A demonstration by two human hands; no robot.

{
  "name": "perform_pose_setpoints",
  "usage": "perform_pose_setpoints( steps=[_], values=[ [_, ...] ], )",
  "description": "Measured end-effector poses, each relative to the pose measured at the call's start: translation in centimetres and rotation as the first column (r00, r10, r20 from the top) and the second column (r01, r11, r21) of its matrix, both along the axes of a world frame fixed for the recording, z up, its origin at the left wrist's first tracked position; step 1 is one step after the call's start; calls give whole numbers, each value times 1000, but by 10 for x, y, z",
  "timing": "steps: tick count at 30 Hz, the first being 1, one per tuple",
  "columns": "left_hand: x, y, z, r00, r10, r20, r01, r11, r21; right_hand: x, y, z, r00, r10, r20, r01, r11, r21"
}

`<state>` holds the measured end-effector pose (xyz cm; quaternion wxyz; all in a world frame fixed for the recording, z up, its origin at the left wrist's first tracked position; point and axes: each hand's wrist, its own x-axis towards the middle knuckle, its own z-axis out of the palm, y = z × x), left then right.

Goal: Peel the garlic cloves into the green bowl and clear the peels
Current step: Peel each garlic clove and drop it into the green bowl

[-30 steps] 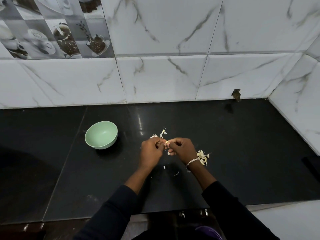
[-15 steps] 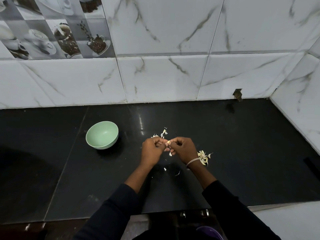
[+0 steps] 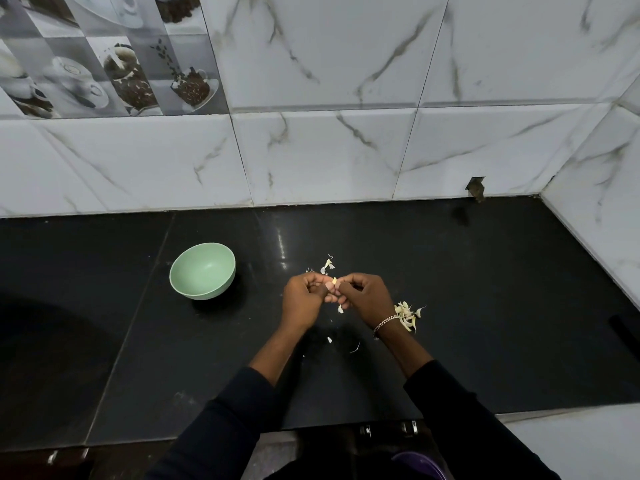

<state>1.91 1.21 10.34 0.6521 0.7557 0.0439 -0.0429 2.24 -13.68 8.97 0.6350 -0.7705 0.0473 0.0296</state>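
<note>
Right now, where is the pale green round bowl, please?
In the head view, the pale green round bowl sits on the black countertop, left of the left hand.

The round pale mint-green bowl (image 3: 202, 271) is one plain colour inside and out. The glossy black stone worktop (image 3: 467, 289) is crossed by a thin pale seam and carries a streak of white glare. The small pale-yellow garlic clove (image 3: 334, 280) is the warmest tint, and the scattered papery peels (image 3: 408, 315) run from cream to off-white. The glazed wall tiles (image 3: 329, 157) are white with grey-brown marble veining. The printed picture tiles (image 3: 104, 57) show grey-white cups and dark brown coffee beans. The thin chain bracelet (image 3: 385, 322) is silver, and the long sleeves (image 3: 221, 427) are near-black.
</note>
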Motion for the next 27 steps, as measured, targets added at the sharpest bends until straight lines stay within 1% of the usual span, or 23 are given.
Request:
perform_pose_setpoints(
  steps=[3,5,9,13,18,20,22,27],
  values=[
    [-1,-2,-1,999,-3,52,-2,996,87,3,-1,-4,1000,-1,-10,1,1000,0],
    [-3,-3,1,997,-2,72,-5,994,108,5,-2,-6,1000,-8,-12,8,1000,-11],
    [-4,-5,-2,996,8,83,-17,994,112,4,-1,-6,1000,-29,-10,28,998,-56],
    [-3,-8,-7,995,15,98,-29,990,135,-1,1,-5,999,-51,9,51,996,-67],
    [-3,-9,-10,998,3,58,-7,998,59,-2,1,-6,997,-77,18,78,993,-83],
    [-2,-10,-11,999,-8,48,6,999,51,-2,1,-6,997,-81,16,82,993,-81],
    [-1,-11,-11,998,-16,53,13,998,54,-1,2,-4,997,-83,13,83,994,-71],
    [1,-13,-14,995,-12,101,-1,992,123,-2,5,3,999,-35,2,35,998,-43]
  ],
)
